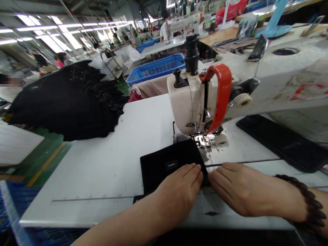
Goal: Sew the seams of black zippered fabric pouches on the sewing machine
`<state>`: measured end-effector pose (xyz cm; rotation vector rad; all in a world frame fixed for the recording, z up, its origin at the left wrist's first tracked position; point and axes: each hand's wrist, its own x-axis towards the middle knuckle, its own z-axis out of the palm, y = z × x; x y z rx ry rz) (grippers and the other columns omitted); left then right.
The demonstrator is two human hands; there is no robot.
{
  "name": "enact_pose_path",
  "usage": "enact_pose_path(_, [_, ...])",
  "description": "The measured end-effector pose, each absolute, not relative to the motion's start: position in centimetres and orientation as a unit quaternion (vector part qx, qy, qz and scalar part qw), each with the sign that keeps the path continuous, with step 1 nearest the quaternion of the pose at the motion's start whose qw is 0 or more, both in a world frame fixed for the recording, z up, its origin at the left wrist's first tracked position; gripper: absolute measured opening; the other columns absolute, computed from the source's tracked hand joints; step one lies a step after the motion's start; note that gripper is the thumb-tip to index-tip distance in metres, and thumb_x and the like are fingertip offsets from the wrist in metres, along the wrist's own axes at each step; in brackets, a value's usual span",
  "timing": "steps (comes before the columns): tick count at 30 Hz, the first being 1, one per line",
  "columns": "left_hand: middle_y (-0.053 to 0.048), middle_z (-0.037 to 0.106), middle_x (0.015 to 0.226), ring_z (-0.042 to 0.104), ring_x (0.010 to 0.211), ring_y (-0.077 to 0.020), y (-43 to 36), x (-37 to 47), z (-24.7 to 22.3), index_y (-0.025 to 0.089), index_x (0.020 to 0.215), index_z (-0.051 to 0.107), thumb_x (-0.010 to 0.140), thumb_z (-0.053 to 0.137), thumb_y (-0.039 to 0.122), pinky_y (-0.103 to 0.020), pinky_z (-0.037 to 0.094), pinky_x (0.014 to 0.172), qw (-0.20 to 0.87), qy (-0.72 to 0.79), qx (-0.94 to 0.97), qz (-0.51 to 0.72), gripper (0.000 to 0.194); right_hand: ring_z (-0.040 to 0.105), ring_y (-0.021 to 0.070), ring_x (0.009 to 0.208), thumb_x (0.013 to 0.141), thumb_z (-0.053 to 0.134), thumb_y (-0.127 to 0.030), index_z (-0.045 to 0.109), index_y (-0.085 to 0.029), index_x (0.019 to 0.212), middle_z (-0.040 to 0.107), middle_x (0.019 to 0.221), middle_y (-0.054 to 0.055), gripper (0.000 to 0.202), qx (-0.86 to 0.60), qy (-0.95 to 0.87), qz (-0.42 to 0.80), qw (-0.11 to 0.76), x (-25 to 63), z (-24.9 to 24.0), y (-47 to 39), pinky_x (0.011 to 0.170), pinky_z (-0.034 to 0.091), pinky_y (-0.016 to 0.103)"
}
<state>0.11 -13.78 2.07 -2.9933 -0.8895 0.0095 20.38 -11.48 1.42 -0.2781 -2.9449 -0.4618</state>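
A black fabric piece (pixel 160 167) with a small label (pixel 171 165) lies on the white sewing table, its far right corner at the presser foot (pixel 201 140) of a sewing machine (pixel 187 102). My left hand (pixel 179 191) rests on the near right part of the fabric, fingers stretched out flat and side by side. At the fabric's right edge, my right hand (pixel 238 188) has its fingers pressed together, the tips closed on the edge. Its thumb is hidden. A dark beaded bracelet (pixel 302 198) circles the right wrist.
A large stack of black fabric pieces (pixel 64 102) hangs over the table's left side. A dark phone (pixel 282 141) lies under the machine arm. Behind the table stands a blue basket (pixel 156 70). A ruler scale (pixel 102 198) runs along the near edge. Other people work farther back.
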Motion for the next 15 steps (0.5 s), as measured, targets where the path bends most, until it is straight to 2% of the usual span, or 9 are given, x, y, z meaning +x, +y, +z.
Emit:
enact_pose_path(6, [-0.014, 0.053, 0.123, 0.048, 0.116, -0.0197, -13.2, -0.1, 1.6, 0.002, 0.115, 0.053, 0.086, 0.038, 0.012, -0.027, 0.036, 0.101, 0.008, -0.268, -0.963, 0.015, 0.035, 0.041, 0.0169, 0.055, 0.079, 0.042, -0.008, 0.055, -0.015, 0.073, 0.051, 0.066, 0.005, 0.015, -0.115, -0.985, -0.108, 0.069, 20.0, 0.5, -11.1, 0.050, 0.026, 0.032])
enact_pose_path(15, [-0.013, 0.056, 0.120, 0.049, 0.114, -0.0184, -11.5, -0.5, 1.0, 0.002, 0.111, 0.055, 0.084, 0.036, 0.007, -0.027, 0.037, 0.100, 0.026, -0.265, -0.964, -0.004, 0.033, 0.045, 0.0178, 0.057, 0.081, 0.036, -0.004, 0.056, -0.012, 0.076, 0.052, 0.066, 0.005, 0.022, -0.170, -0.976, -0.085, 0.106, 19.8, -0.4, -9.8, 0.051, 0.030, 0.031])
